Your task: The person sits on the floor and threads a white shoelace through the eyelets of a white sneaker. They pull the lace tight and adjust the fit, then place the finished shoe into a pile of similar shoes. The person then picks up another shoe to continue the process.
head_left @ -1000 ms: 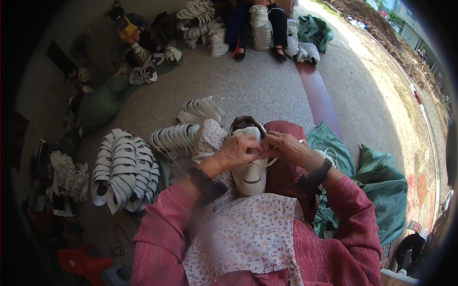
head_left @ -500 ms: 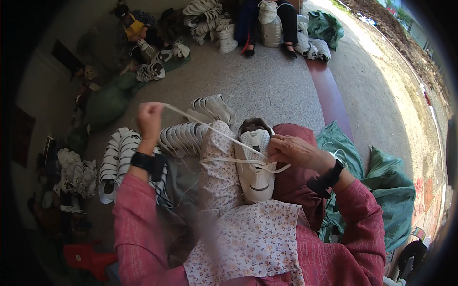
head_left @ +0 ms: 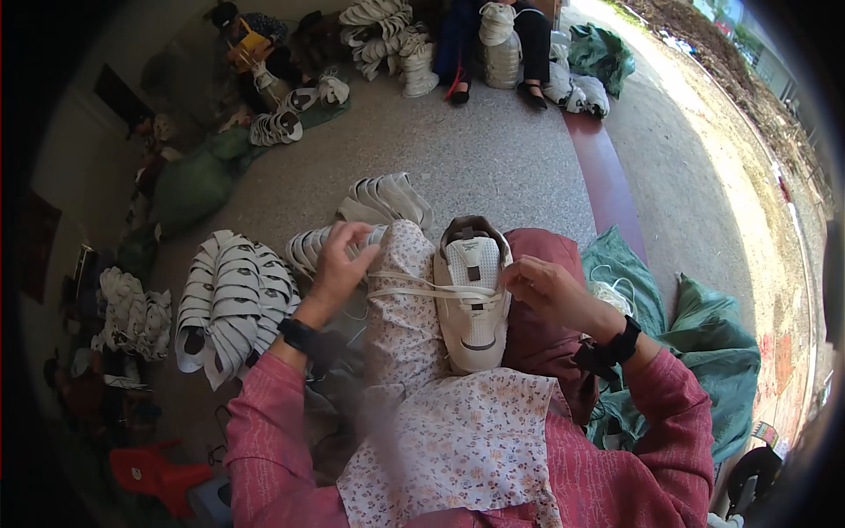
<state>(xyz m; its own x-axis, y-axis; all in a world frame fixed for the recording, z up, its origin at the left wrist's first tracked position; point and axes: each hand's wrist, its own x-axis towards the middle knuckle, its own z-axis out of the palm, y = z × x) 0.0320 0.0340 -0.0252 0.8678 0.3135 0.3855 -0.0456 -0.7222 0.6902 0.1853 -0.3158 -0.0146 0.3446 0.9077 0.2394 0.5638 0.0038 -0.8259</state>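
A white sneaker (head_left: 473, 330) with a dark collar lining rests upright on my lap, its toe toward me. A cream shoelace (head_left: 414, 288) crosses its tongue, with loose lengths lying over the patterned cloth on my left leg. My left hand (head_left: 341, 264) is raised above that leg, left of the shoe, fingers apart and nothing in them. At the shoe's right edge, beside the lacing, my right hand (head_left: 554, 295) has its fingertips curled together. Whatever they pinch is hidden.
Nested rows of white shoe uppers (head_left: 238, 295) stand on the floor at left, with more uppers (head_left: 387, 201) ahead. Green sacks (head_left: 713, 352) lie at right. A red plastic stool (head_left: 154, 475) is at lower left. Other people sit at the far side among shoe piles (head_left: 378, 35).
My left hand has let go of the stretched lace and come down and right toward the shoe. The lace now lies slack across my leg. My right hand has shifted slightly right.
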